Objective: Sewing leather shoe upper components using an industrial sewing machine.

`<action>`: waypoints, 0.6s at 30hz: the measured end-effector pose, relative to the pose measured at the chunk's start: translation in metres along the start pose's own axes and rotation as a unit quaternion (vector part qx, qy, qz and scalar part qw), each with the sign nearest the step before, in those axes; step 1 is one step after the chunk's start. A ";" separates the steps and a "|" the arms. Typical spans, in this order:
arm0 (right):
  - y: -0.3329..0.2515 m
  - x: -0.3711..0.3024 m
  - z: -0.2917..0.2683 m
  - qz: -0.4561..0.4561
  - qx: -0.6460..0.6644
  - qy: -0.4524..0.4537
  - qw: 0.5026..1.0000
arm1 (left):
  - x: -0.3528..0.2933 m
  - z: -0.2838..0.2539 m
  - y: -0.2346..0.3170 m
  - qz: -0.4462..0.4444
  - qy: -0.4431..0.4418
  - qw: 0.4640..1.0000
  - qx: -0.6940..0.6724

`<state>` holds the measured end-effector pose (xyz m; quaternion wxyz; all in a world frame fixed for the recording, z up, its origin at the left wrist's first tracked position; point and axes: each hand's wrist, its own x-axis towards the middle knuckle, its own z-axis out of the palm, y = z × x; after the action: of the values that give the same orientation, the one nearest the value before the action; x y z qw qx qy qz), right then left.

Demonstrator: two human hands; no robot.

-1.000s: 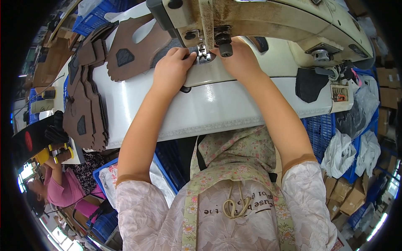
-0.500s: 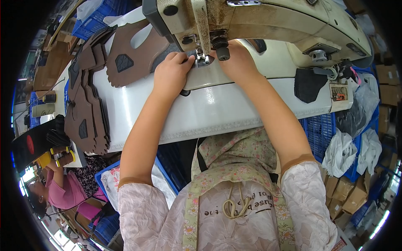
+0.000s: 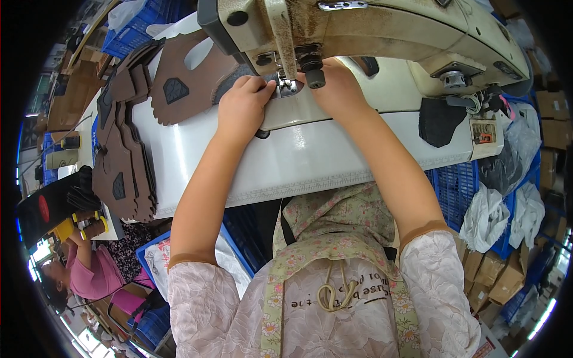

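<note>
A brown shoe upper piece [image 3: 200, 80] with a dark patch and an oval cut-out lies on the sewing machine's bed, its right end under the presser foot [image 3: 287, 85]. My left hand [image 3: 243, 107] is closed on its near edge, thumb and fingers bent just left of the foot. To the right of the foot, my right hand [image 3: 335, 89] is bent inward with its fingers drawn together at the piece's end. The machine head [image 3: 250, 24] covers most of those fingertips.
Stacked brown upper pieces [image 3: 122, 161] hang over the table's left end. A black fabric piece [image 3: 440, 121] rests at the right, near a bobbin winder [image 3: 455, 79]. Blue crates [image 3: 456, 188] stand below. Another person [image 3: 95, 271] sits at far left.
The shoe upper piece and my left hand have shifted very slightly left. My right hand stays beside the presser foot. The machine head appears slightly shifted in the picture.
</note>
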<state>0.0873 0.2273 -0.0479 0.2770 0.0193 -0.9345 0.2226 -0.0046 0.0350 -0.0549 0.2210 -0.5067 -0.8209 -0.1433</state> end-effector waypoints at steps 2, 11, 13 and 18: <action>0.000 0.000 0.000 0.007 0.012 -0.006 1.000 | 0.000 0.000 0.001 -0.002 -0.004 1.000 -0.002; 0.002 -0.001 0.002 -0.020 -0.032 0.004 0.999 | 0.000 -0.001 0.001 -0.005 0.002 1.000 -0.017; 0.004 -0.002 0.004 -0.018 -0.029 0.007 0.999 | 0.001 0.000 0.001 -0.005 0.001 1.000 -0.020; -0.001 0.001 0.001 0.020 -0.004 -0.022 1.000 | 0.000 -0.001 0.001 -0.006 0.012 1.000 -0.018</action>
<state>0.0865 0.2263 -0.0478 0.2525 0.0048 -0.9413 0.2240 -0.0041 0.0351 -0.0544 0.2206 -0.5039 -0.8185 -0.1657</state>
